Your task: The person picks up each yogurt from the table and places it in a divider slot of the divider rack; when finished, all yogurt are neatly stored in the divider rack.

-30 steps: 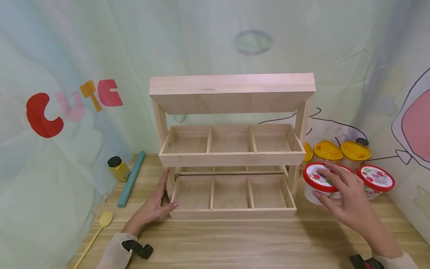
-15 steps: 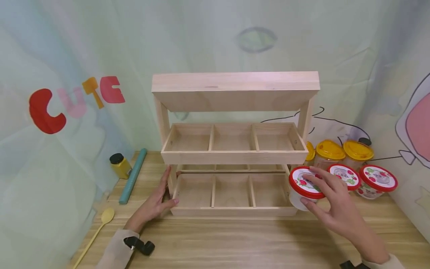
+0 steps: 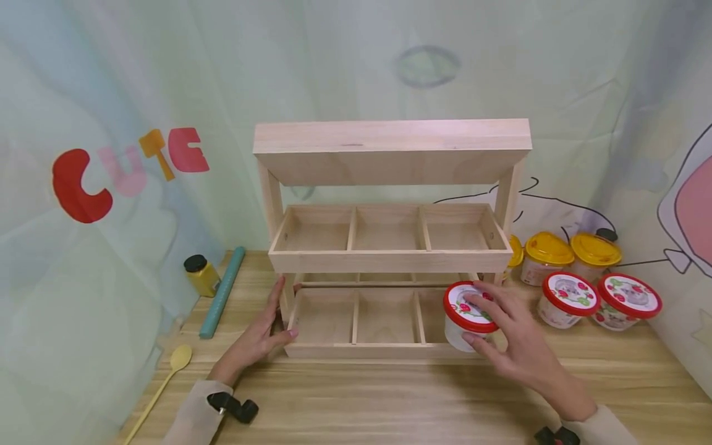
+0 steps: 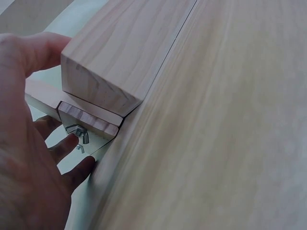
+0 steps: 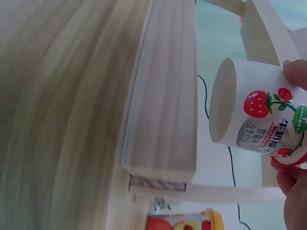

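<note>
A wooden rack (image 3: 389, 253) with a top board and two tiers of three compartments stands on the table. My right hand (image 3: 514, 340) grips a white strawberry cup with a red lid (image 3: 466, 314) by its lid, above the lower tier's right compartment. The right wrist view shows that cup (image 5: 254, 108) in the air beside the rack's front rail (image 5: 165, 96). My left hand (image 3: 261, 334) holds the rack's lower left corner, thumb on the front rail, fingers against the post (image 4: 115, 57).
Two more red-lidded strawberry cups (image 3: 567, 298) and several yellow-lidded cups (image 3: 547, 253) stand right of the rack. On the left lie a teal roll (image 3: 222, 290), a small yellow jar with a black cap (image 3: 199, 275) and a yellow spoon (image 3: 161, 386). Curtain walls close in behind.
My right hand has lifted one strawberry cup from the group on the right and carried it left to the lower tier's right compartment. The left hand stays on the rack's corner.
</note>
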The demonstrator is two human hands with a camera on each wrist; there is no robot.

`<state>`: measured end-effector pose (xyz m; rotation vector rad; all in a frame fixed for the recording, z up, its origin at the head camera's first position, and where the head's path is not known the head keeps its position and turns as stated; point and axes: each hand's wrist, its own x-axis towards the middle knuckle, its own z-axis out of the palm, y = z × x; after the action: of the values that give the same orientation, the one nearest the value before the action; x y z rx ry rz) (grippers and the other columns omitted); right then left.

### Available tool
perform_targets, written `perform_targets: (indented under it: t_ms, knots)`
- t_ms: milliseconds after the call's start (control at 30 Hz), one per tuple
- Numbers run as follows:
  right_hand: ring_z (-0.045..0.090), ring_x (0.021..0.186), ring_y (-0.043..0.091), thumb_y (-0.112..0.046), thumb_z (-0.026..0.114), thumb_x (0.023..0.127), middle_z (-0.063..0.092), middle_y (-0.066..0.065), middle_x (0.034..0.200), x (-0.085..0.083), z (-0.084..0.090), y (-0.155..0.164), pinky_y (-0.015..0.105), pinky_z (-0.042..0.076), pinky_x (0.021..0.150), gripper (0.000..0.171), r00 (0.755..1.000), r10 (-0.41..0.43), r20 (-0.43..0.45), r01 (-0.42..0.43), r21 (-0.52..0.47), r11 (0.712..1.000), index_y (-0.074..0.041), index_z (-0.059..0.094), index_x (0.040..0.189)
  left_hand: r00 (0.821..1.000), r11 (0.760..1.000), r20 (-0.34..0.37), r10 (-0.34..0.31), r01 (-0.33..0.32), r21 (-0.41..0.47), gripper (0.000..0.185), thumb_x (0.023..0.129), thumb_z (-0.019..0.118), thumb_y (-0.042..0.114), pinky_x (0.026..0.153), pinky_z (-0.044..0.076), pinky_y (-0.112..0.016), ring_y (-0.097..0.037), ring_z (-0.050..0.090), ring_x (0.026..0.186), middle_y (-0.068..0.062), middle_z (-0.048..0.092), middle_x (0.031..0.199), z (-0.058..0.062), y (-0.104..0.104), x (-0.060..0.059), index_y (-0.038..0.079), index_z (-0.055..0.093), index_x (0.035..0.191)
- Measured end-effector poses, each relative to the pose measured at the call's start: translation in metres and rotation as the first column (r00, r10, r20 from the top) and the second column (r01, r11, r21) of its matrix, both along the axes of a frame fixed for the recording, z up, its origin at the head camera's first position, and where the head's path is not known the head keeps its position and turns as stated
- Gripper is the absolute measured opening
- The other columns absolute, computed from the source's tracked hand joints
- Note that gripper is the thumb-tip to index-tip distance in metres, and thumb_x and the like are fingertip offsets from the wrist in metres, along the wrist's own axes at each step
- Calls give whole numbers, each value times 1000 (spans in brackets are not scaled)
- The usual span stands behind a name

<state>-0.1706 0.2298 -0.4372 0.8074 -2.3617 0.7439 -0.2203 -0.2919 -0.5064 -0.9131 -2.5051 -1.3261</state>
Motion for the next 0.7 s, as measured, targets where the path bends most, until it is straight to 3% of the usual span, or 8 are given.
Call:
perform_targets:
  t_ms: [100,200,300,467,533,700]
  knots:
    - [54,138,31,-20,94,74,58,13,156,-4,-3,-7,21,37,115,81,999,16,-38,-15,15,1000,-20,64,149,1000,1000,4,-4,4,4,113,95,74,5,119,16,-10,8,20,156,-32,32,172,-1,0,0,15,-9,172]
    - [55,136,32,-21,93,74,60,14,154,-8,-5,-15,23,39,114,79,996,46,-74,-45,16,999,-19,65,148,1000,1000,7,6,-5,-3,113,95,74,6,119,16,-10,6,21,157,-32,32,172,0,1,0,15,-9,172]
    - [54,137,32,-24,93,76,60,14,154,-11,-5,-24,29,42,113,77,995,62,-72,-60,17,998,-19,65,148,1000,1000,19,23,-22,-21,113,96,74,8,124,19,-18,-7,25,161,-29,33,173,2,1,2,16,-9,172]
    - [54,139,32,-25,92,76,59,13,156,-15,-1,-38,46,47,109,76,995,81,-62,-80,15,997,-20,65,148,999,999,13,34,-34,-31,114,95,75,10,125,27,-56,-39,32,161,-26,35,173,4,2,2,18,-8,173]
    - [54,138,31,-25,92,76,59,13,155,-17,0,-44,45,49,107,76,993,97,-66,-97,10,995,-20,65,147,999,999,-16,28,-28,-28,115,94,76,9,122,30,-63,-43,35,159,-27,37,172,2,1,1,17,-7,173]
    - [53,137,32,-25,91,78,57,15,156,-20,3,-58,44,49,105,74,987,136,-80,-137,-5,991,-19,66,147,1000,1000,-11,7,-7,-5,117,93,77,10,118,30,-76,-52,35,156,-28,36,171,2,1,0,18,-8,173]
